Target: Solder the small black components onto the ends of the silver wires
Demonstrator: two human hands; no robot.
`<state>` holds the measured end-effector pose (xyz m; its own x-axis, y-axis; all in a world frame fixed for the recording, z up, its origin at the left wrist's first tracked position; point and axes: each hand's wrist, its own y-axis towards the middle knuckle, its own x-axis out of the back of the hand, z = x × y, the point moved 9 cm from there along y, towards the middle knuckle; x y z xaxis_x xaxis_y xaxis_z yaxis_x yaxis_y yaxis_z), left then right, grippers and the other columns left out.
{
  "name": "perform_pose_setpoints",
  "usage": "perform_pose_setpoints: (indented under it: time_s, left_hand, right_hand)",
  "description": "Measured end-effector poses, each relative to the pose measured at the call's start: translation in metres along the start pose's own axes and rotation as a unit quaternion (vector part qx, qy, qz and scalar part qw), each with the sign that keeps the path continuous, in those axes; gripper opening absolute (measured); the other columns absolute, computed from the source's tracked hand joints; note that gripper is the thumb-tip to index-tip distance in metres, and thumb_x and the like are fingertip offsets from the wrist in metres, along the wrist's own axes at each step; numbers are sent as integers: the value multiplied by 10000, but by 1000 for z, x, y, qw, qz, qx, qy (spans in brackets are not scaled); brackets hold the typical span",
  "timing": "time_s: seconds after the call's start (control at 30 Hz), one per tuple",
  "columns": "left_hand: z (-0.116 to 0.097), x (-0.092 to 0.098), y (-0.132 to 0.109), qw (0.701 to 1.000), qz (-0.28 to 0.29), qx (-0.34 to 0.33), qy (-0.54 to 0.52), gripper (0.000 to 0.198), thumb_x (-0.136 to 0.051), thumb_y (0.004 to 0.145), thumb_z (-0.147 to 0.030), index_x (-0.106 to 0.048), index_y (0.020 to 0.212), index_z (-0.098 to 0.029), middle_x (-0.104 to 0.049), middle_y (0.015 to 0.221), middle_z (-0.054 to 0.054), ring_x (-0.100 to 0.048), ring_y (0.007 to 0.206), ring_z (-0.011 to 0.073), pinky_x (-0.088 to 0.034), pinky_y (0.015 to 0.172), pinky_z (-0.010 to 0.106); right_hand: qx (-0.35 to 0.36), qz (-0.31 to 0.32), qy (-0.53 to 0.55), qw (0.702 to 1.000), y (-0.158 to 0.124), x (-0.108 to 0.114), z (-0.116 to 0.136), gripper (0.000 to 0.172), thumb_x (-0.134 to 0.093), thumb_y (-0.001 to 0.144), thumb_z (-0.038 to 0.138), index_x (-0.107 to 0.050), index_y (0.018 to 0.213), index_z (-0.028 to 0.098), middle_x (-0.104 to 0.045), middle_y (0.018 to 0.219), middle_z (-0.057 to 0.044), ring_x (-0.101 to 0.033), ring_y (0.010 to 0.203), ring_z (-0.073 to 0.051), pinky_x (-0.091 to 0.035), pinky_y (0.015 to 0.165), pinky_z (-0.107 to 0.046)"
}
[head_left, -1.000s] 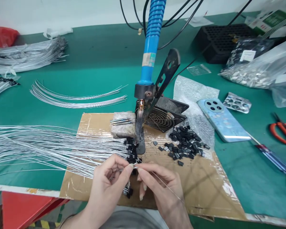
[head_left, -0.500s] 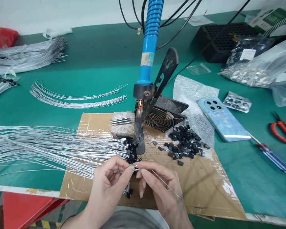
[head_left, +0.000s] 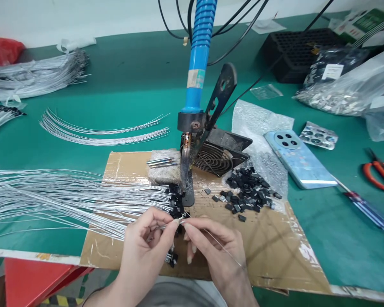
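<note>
Thumb and fingertips of my left hand (head_left: 150, 243) are pinched on a thin white wire (head_left: 161, 227) over the cardboard. My right hand (head_left: 219, 249) has its thumb and index finger closed at the same spot, its tips nearly touching the left ones. A fine silvery wire (head_left: 225, 249) runs through the right hand, from near the fingertips down past the palm; it looks like solder wire. What lies between the fingertips is mostly hidden. Just beyond stands a blue-handled soldering iron (head_left: 196, 91), tip down, beside a row of black connectors (head_left: 176, 200) on white wires (head_left: 115, 200).
A small fan (head_left: 216, 157) sits behind the iron. Loose black pieces (head_left: 251, 189) lie on the cardboard (head_left: 272, 247) at right. Farther right are a blue phone (head_left: 299, 160), a screwdriver (head_left: 368, 211) and red-handled cutters (head_left: 382, 175). More wires (head_left: 105, 138) lie back left.
My right thumb has moved up and left, closing toward the left fingertips. The white wire end that showed between the hands is now mostly covered. The view has shifted slightly.
</note>
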<state>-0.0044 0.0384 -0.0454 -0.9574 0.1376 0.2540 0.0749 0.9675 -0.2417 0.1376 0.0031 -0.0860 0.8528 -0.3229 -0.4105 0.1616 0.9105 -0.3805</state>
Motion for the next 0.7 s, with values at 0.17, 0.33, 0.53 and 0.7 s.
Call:
perform_pose_setpoints:
  time_s: [0.17,0.33,0.53,0.7]
  left_hand:
    - [-4,1,-3,998,-11,-30,46,164,-616,880,-266,-629,744,-174,-556,602,-14,-416,490,101,-319,447,217]
    - [-3,3,-7,992,-28,-71,97,136,-609,906,-239,-641,784,-186,-559,613,-17,-388,488,103,-320,457,233]
    - [-8,3,-13,981,-44,-126,144,126,-604,926,-194,-642,806,-198,-517,611,-38,-367,484,95,-326,465,229]
    - [-9,2,-14,979,-36,-136,149,117,-603,931,-177,-652,827,-197,-554,645,-24,-370,489,96,-327,461,232]
  right_hand:
    - [0,6,3,1000,1,-1,1,89,-817,775,314,-833,775,227,-654,619,12,-565,418,-81,-502,383,-191]
    - [-22,1,6,1000,0,1,0,110,-814,777,324,-829,797,217,-657,598,14,-550,408,-81,-492,390,-196]
    - [-47,37,28,998,1,-2,-6,166,-812,777,364,-802,746,201,-650,597,13,-552,417,-82,-464,395,-190]
    - [-74,49,64,994,4,-1,-11,169,-839,744,359,-796,728,197,-620,556,29,-519,394,-58,-440,373,-159]
